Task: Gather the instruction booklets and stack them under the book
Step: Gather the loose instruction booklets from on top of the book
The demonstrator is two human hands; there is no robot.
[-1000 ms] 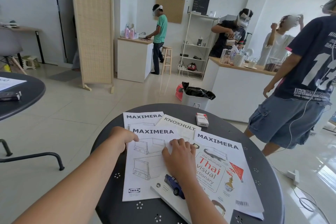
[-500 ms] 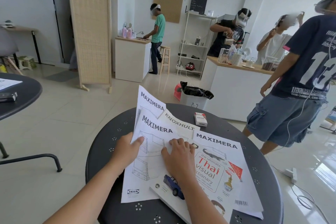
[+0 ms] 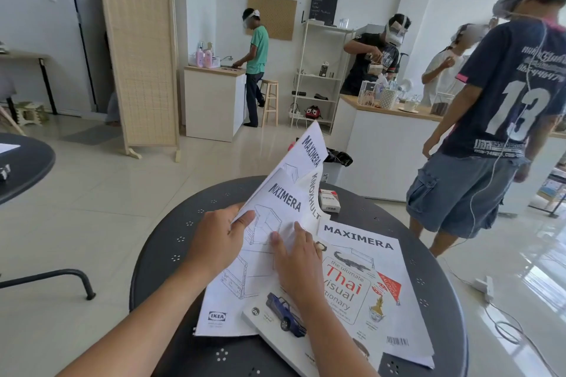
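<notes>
Lifted higher now, white MAXIMERA booklets (image 3: 275, 223) curl in left hand's (image 3: 219, 240) grip; right hand (image 3: 298, 257) presses flat.

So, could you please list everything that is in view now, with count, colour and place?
Instruction booklets: three lifted at the left, white, tilted up off the table; a fourth, white MAXIMERA booklet, flat under the book.
Thai visual dictionary: one, white cover, at the table's near right.
Small box: one, red and white, at the far side of the table.
Round table: one, black.
Folding screen: one, beige, at far left.
Wooden stool: one, by the white counter.
Other people: four, standing behind.
Left hand: grip on the lifted booklets' edge.
Right hand: fingers pressing on the booklets.
</notes>
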